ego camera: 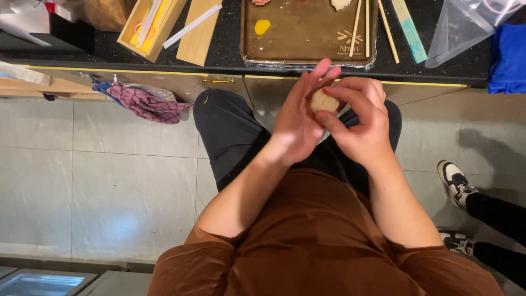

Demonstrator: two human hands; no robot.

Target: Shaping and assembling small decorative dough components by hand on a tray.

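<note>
both hands (329, 118) cup a dough ball (323, 102) — wooden tray (307, 41) bears a yellow blob (262, 26)

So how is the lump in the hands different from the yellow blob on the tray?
The dough lump is pale tan; the yellow blob is bright yellow. The lump is bigger and held between the left hand and right hand; the blob lies untouched on the wooden tray. Both look rounded.

On the dark counter (230, 52), a brown tray (307, 38) sits against its front edge, a yellow blob (262, 26) near the tray's left side. Wooden sticks (357, 24) lie over its right edge. A wooden box (150, 24) sits towards the counter's left end, a clear bag (466, 27) and blue cloth (509, 57) at its right end. A patterned rag (145, 101) hangs below the front edge.
</note>
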